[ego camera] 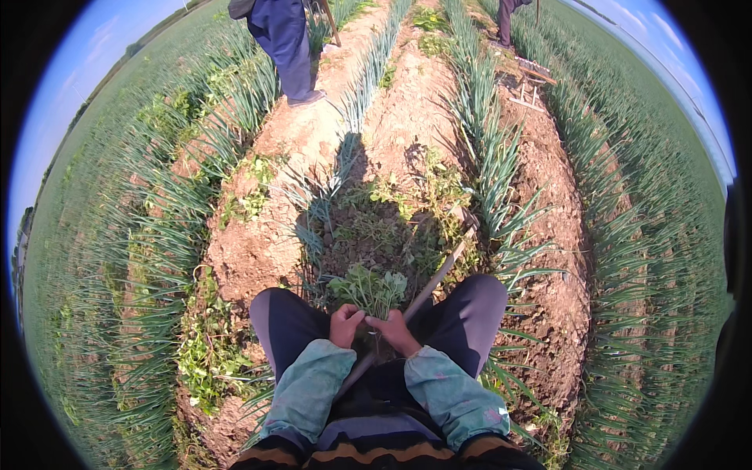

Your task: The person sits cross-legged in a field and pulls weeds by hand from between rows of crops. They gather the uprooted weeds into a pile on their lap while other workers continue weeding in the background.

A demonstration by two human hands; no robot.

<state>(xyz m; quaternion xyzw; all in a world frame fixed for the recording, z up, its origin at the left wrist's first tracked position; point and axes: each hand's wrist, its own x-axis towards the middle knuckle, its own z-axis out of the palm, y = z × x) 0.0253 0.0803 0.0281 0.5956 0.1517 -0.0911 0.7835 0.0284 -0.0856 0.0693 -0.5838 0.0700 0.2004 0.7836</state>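
My left hand [345,325] and my right hand [392,330] meet between my knees, holding a bunch of leafy green plants [370,291]. The leaves fan out away from me. Thin stems run down between the two thumbs, and a few strands hang below the fingers. Under my hands a long wooden handle [437,276] slants from my lap past my right knee. Its far end lies among weeds, where I cannot make out the tool's head. Green sleeve covers [311,382] reach to both wrists.
A spring onion row [490,176] runs ahead on the right, a thinner row [364,88] near the middle. Pulled weeds [435,194] lie on the soil. A person in blue trousers [282,47] stands ahead left; another person [506,20] is farther right, near a small stool [531,79].
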